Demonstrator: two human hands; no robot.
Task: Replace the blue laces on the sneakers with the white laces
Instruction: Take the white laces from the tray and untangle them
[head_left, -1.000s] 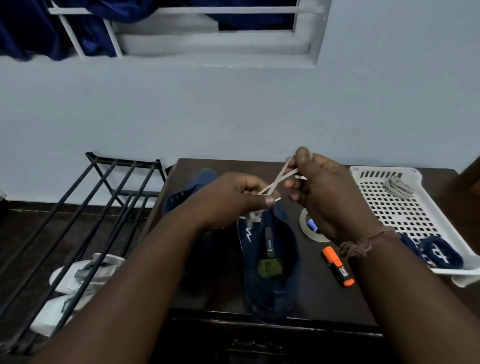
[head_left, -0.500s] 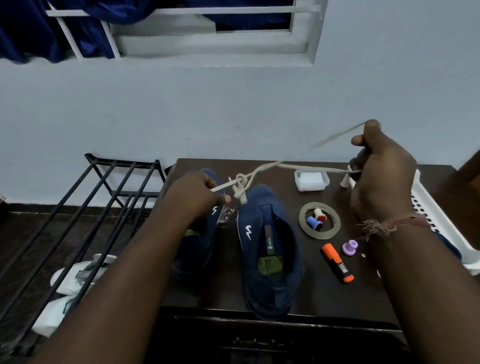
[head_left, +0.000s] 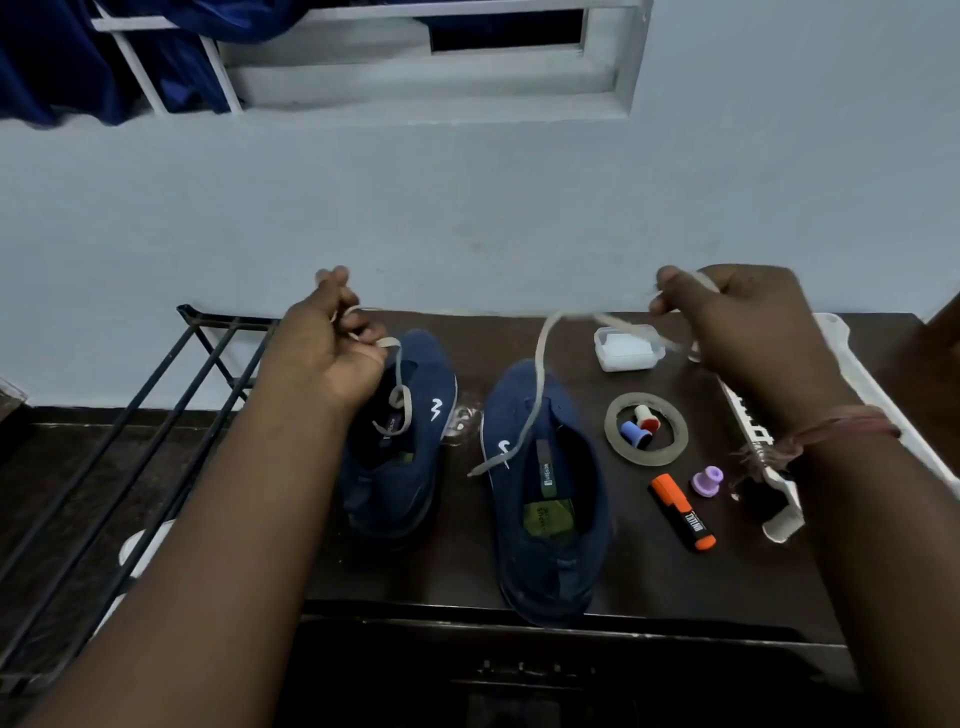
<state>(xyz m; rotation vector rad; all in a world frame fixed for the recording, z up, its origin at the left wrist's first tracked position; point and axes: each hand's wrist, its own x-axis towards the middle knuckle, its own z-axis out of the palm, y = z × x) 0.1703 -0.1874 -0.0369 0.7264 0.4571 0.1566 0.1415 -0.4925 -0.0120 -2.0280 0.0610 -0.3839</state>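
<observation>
Left hand (head_left: 332, 353) pinching one flat white lace (head_left: 397, 395), its knotted loop draped over the left navy fabric sneaker (head_left: 410, 431); right hand (head_left: 748, 332) gripping another white lace (head_left: 535, 395) trailing across the right sneaker (head_left: 550, 499). On the dark wooden table (head_left: 467, 545), toward its right edge, an orange marker (head_left: 681, 512), label unreadable, and a tape ring (head_left: 645, 435).
</observation>
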